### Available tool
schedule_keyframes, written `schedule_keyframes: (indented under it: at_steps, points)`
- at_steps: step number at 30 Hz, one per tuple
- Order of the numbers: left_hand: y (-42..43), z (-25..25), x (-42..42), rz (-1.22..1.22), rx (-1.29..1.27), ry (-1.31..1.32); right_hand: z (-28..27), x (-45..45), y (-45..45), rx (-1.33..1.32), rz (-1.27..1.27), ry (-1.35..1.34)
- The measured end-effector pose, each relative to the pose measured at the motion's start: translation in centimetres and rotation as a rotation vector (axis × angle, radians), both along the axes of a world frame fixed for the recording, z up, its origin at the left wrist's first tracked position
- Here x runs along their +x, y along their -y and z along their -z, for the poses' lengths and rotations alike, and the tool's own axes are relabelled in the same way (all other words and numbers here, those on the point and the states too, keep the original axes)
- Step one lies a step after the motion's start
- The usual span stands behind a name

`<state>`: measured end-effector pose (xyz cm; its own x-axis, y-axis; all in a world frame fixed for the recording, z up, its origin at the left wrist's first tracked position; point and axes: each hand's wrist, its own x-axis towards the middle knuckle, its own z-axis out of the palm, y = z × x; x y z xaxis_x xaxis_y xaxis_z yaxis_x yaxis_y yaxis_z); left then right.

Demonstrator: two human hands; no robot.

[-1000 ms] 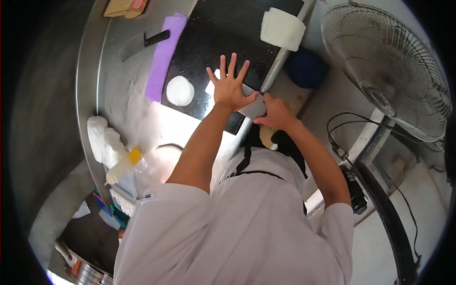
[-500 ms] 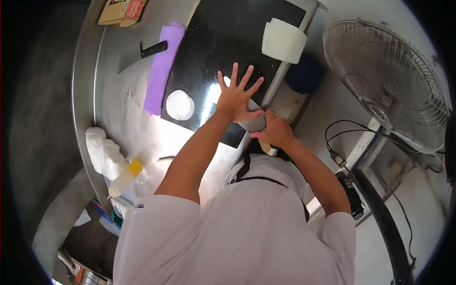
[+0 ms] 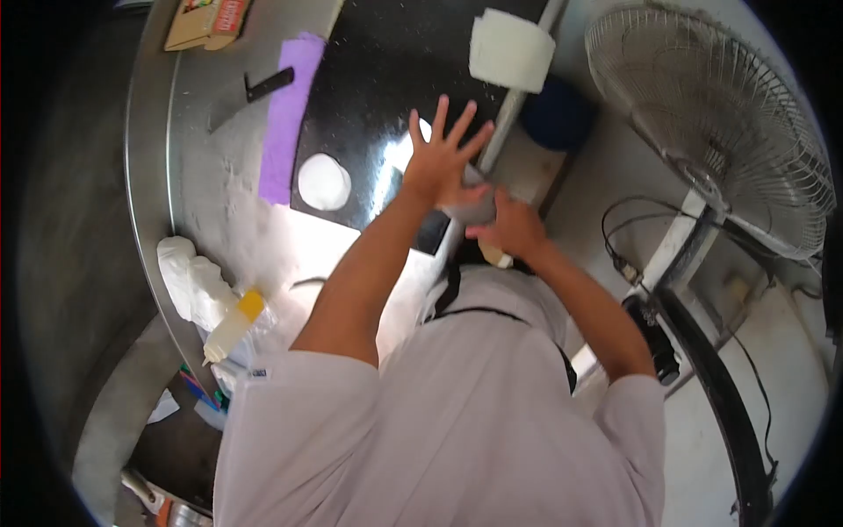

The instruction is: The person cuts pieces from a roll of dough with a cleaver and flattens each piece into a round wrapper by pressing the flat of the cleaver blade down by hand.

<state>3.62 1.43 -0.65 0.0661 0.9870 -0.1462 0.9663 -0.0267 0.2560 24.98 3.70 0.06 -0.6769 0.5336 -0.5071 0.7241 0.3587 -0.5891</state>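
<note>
My left hand (image 3: 439, 164) lies with fingers spread over the lower right part of a black board (image 3: 369, 97). Its palm is at the grey, wide blade of a cleaver (image 3: 474, 209), mostly hidden beneath it. My right hand (image 3: 514, 227) is closed around the cleaver's handle, whose pale wooden end shows below the fingers. A bright white patch sits by my left fingers; I cannot tell whether it is glare or material. Left of my hands, a flat white disc (image 3: 325, 182) rests on the board. A stack of off-white sheets (image 3: 512, 51) overlaps the board's right edge.
On the steel table, a black-handled knife (image 3: 270, 84) lies across a purple cloth (image 3: 285, 132). A yellow-capped squeeze bottle (image 3: 233, 327) and white plastic bag (image 3: 193, 281) are at lower left. A cardboard box (image 3: 206, 25) stands far left. A fan (image 3: 711, 114) stands at right.
The whole scene sits slightly higher in the picture, as the camera has shifted. My hands have edged a little rightward relative to the board, with much the same hold.
</note>
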Motion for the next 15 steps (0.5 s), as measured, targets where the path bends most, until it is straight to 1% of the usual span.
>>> schedule_keyframes:
  at_steps: [1, 3, 4, 5, 6, 8, 9, 10, 11, 12, 13, 14, 15]
  points:
    - [-0.3, -0.1, 0.2, -0.028, 0.028, 0.007, -0.7, 0.5, -0.1, -0.029, 0.011, 0.02]
    - [-2.3, -0.3, -0.6, -0.111, 0.091, -0.042, -0.2, -0.9, -4.2, 0.01, -0.09, 0.029]
    - [-2.8, -0.2, -1.3, -0.108, 0.09, -0.042, -0.2, -1.9, -5.8, 0.103, -0.129, -0.037]
    - [-3.4, 0.3, -2.5, -0.164, 0.147, -0.078, -0.4, -2.8, -6.8, 0.194, -0.173, -0.101]
    - [-3.5, 0.7, -3.1, -0.225, 0.204, -0.115, -0.7, -3.5, -7.7, 0.189, -0.18, -0.099]
    - [-2.8, 0.8, -3.7, -0.237, 0.202, -0.115, -1.7, -5.2, -8.5, 0.117, -0.278, -0.097]
    - [-1.6, 0.4, -3.2, -0.198, 0.124, -0.134, -2.7, -4.7, -7.1, 0.036, -0.23, -0.063]
    - [0.0, 0.9, -2.2, -0.168, 0.095, -0.124, -1.3, -3.0, -5.0, -0.015, -0.187, -0.073]
    - [1.5, 0.8, -0.5, -0.154, 0.048, -0.083, -0.1, -0.9, -2.5, -0.001, -0.176, -0.08]
    - [1.5, 0.4, 0.5, -0.13, 0.019, -0.043, 0.6, -0.1, -1.8, 0.032, -0.155, -0.088]
    - [0.7, 0.2, 0.6, -0.071, -0.016, -0.039, 0.7, -0.5, -3.1, 0.049, -0.137, -0.084]
    - [-0.8, 0.4, 0.5, -0.066, -0.016, -0.028, 0.6, -0.3, -3.7, 0.059, -0.117, -0.032]
    - [-1.5, 0.4, 0.3, -0.072, 0.037, -0.054, 0.2, 0.2, -2.8, 0.043, -0.088, 0.027]
